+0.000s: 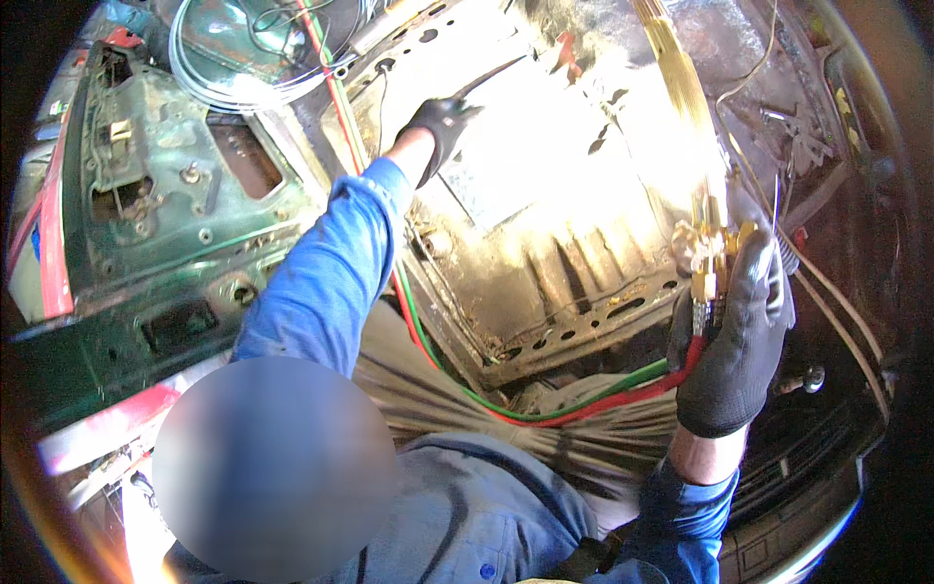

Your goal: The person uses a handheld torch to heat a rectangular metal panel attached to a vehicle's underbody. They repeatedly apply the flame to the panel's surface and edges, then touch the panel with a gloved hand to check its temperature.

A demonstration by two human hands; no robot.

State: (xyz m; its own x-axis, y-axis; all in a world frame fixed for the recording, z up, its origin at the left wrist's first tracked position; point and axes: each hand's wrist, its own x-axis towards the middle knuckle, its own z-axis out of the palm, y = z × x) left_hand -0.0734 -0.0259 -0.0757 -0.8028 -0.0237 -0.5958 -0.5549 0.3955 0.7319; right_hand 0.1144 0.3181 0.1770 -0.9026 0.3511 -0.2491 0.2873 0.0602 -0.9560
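My right hand (735, 350), in a dark glove, is closed around the rear of a brass gas torch (708, 263), at its valves. The torch's ribbed handle (676, 68) stretches away past the top edge, so its tip is out of view. A red hose (623, 399) and a green hose (584, 397) run from its rear end. Farther off, my gloved left hand (446, 131) is closed on a thin dark tapered tool (498, 71), which points right over a rusty metal panel (467, 282). Glare washes out the panel's middle.
A green door shell (175, 204) with cut-outs stands at left. Coiled pale wire or tubing (248, 102) lies at the upper left. Both hoses cross below the panel and pass up its left side. A thin cable (842, 307) hangs at right, beside dark bodywork.
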